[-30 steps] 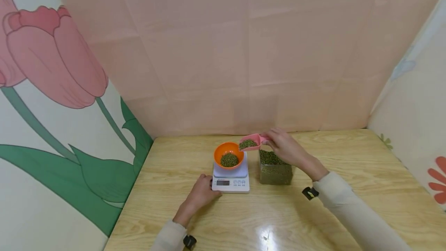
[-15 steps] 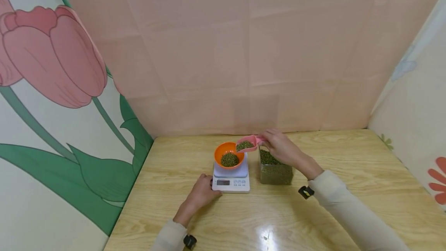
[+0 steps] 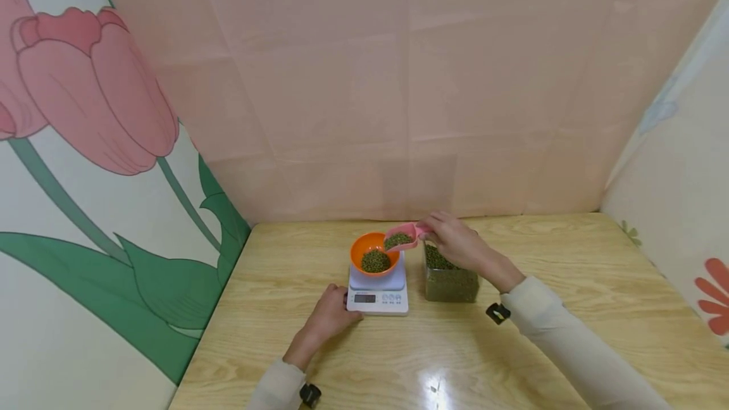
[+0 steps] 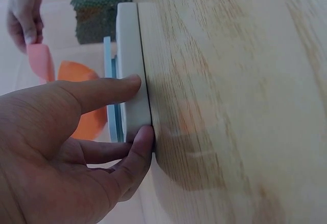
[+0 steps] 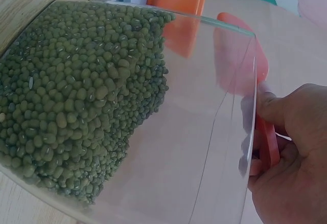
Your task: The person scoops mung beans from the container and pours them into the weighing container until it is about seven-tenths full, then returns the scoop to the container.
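While left hand holds scale, right grips scoop.

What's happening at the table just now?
A person's right hand holds a pink scoop of green beans over the right side of an orange bowl. The bowl sits on a white scale and already has some beans in it. The left hand grips the scale's near left corner. A clear container with more beans stands on the table, to the scale's right. The scale's reading is too small to tell.
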Demonstrator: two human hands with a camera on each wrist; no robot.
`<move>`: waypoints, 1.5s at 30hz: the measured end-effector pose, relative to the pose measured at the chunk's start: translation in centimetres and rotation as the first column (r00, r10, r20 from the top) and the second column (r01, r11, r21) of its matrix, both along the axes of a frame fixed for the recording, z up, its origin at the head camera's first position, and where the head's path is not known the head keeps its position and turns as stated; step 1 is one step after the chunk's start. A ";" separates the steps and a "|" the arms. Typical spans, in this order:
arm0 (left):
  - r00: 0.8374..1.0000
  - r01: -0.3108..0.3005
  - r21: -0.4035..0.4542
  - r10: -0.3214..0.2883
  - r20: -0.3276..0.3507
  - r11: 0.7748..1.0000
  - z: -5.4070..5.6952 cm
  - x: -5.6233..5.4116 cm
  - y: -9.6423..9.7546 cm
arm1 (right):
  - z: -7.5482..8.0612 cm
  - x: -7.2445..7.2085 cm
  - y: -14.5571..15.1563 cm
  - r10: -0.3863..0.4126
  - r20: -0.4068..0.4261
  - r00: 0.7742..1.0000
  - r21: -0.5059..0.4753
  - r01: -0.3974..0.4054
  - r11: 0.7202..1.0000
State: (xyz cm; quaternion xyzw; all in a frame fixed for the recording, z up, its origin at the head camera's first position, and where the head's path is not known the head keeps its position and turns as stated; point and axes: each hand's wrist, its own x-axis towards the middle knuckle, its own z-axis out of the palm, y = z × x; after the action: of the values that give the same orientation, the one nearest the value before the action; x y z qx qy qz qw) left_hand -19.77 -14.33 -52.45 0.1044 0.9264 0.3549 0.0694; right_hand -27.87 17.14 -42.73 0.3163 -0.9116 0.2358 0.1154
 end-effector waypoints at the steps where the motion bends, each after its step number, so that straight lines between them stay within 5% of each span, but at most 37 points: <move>1: 1.000 0.000 -0.004 0.000 -0.003 1.000 0.0 0.0 0.0 | 0.0 0.0 0.0 0.001 0.000 1.000 0.003 -0.001 1.000; 45: 1.000 0.007 0.004 -0.007 -0.013 1.000 -0.5 -0.6 0.1 | 0.3 -0.3 -1.0 0.039 -0.092 0.995 0.100 -0.030 0.995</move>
State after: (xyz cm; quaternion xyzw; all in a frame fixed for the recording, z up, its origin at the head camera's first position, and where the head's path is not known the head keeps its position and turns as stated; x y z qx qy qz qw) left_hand -20.33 -14.21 -52.93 0.1101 0.9258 0.3558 0.0646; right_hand -28.20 16.15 -42.48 0.3480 -0.9101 0.1777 0.1381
